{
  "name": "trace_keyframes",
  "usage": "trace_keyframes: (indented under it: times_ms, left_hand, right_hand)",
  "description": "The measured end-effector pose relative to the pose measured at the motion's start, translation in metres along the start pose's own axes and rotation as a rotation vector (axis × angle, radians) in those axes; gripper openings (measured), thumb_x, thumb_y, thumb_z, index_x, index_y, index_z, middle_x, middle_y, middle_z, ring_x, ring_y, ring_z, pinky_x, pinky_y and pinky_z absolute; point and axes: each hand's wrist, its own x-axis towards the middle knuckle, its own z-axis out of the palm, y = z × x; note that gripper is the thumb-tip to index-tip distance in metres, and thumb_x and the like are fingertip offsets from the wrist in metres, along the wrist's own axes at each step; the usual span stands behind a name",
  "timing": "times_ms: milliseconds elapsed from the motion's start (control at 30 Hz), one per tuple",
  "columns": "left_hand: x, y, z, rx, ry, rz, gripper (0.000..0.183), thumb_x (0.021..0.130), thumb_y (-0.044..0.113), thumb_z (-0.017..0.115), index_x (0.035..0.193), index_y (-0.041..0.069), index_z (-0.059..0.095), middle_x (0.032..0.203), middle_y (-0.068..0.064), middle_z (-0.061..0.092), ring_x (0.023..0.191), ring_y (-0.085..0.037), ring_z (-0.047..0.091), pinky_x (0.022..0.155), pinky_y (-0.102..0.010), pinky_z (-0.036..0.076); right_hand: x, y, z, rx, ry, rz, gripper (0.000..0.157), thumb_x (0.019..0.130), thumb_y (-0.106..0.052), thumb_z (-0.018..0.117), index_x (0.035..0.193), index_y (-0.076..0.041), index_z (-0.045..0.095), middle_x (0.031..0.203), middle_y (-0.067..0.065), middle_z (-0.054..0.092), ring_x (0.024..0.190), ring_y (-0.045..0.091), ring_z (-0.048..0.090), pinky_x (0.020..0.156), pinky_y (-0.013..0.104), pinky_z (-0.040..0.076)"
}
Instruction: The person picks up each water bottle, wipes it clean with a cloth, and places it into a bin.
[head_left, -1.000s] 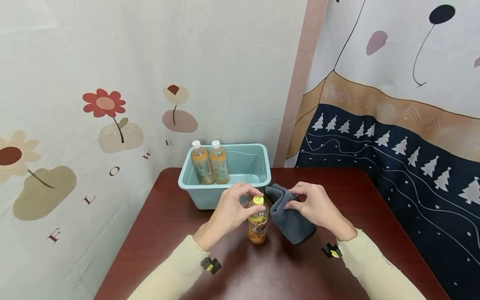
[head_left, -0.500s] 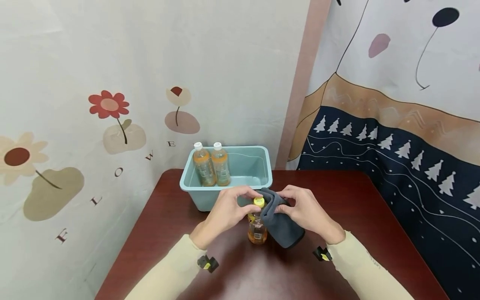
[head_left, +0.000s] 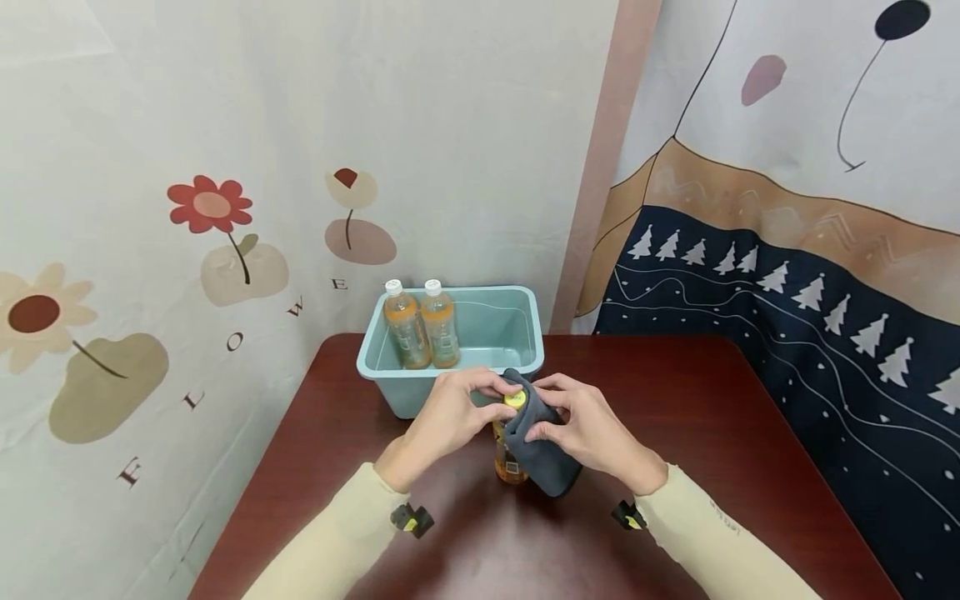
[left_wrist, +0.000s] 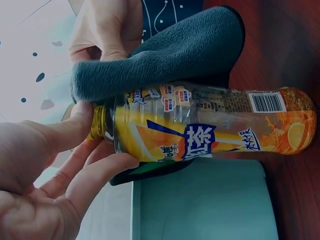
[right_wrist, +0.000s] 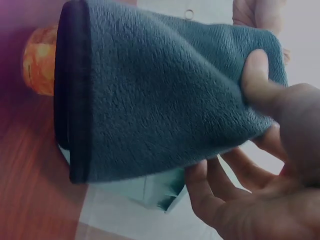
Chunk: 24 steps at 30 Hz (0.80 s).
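A clear plastic drink bottle (left_wrist: 200, 122) with an orange and yellow label and a yellow cap (head_left: 515, 399) stands upright on the table. My left hand (head_left: 447, 414) pinches it around the cap and neck, as the left wrist view shows. My right hand (head_left: 592, 422) grips a folded dark grey cloth (right_wrist: 165, 95) between thumb and fingers. That cloth lies against the bottle's right side and wraps part of its neck and upper body. In the right wrist view the cloth hides nearly all of the bottle; only its orange base shows.
Behind the hands a light blue plastic bin (head_left: 502, 372) stands on the dark red table (head_left: 660, 392). Two bottles with white caps, a left one (head_left: 407, 329) and a right one (head_left: 440, 327), stand in the bin's left part. Printed curtains hang behind and to the right.
My right hand has moved left with the cloth, from beside the bottle to around its neck and side. My left hand stays at the bottle's cap.
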Motion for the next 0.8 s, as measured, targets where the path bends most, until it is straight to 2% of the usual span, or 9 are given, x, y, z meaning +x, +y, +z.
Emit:
trace_keyframes:
  times_ms: [133, 333, 500, 700, 800]
  left_hand:
    - [0.000, 0.001, 0.000, -0.014, -0.017, 0.007, 0.031, 0.090, 0.016, 0.102, 0.119, 0.017, 0.092, 0.120, -0.002, 0.090, 0.103, -0.020, 0.088, 0.081, -0.021, 0.066]
    - [0.001, 0.000, -0.001, 0.013, -0.032, 0.020, 0.031, 0.090, 0.015, 0.102, 0.118, 0.019, 0.091, 0.119, -0.001, 0.091, 0.101, -0.018, 0.087, 0.079, -0.025, 0.067]
    - [0.003, -0.001, -0.001, 0.034, -0.044, 0.024, 0.033, 0.089, 0.015, 0.102, 0.119, 0.020, 0.090, 0.122, 0.002, 0.090, 0.103, -0.017, 0.086, 0.083, -0.026, 0.069]
    - [0.004, -0.002, -0.001, 0.031, -0.047, 0.021, 0.034, 0.089, 0.016, 0.102, 0.120, 0.020, 0.089, 0.125, 0.002, 0.090, 0.107, -0.021, 0.086, 0.088, -0.025, 0.068]
    - [0.003, -0.002, -0.001, 0.027, -0.053, 0.015, 0.034, 0.090, 0.015, 0.102, 0.121, 0.020, 0.090, 0.126, 0.001, 0.090, 0.109, -0.021, 0.086, 0.088, -0.025, 0.068]
  right_hand:
    - [-0.002, 0.003, 0.000, -0.031, 0.031, 0.012, 0.047, 0.089, -0.013, 0.102, 0.134, -0.010, 0.088, 0.120, -0.001, 0.080, 0.099, 0.010, 0.075, 0.083, 0.025, 0.069]
    - [-0.007, 0.019, 0.004, -0.093, 0.011, 0.023, 0.034, 0.089, -0.004, 0.101, 0.121, -0.013, 0.093, 0.103, -0.005, 0.084, 0.089, 0.005, 0.075, 0.080, 0.024, 0.069]
    - [-0.009, 0.038, 0.017, -0.155, -0.041, 0.025, 0.031, 0.090, -0.002, 0.100, 0.117, -0.014, 0.093, 0.103, -0.005, 0.088, 0.092, 0.005, 0.080, 0.079, 0.023, 0.069]
    - [-0.010, 0.056, 0.037, -0.172, -0.138, 0.030, 0.027, 0.093, 0.001, 0.096, 0.115, -0.014, 0.093, 0.109, -0.001, 0.089, 0.101, 0.009, 0.084, 0.082, 0.022, 0.068]
    - [-0.012, 0.064, 0.046, -0.181, -0.181, 0.036, 0.020, 0.094, 0.001, 0.096, 0.108, -0.013, 0.093, 0.110, 0.002, 0.090, 0.098, 0.007, 0.082, 0.079, 0.022, 0.066]
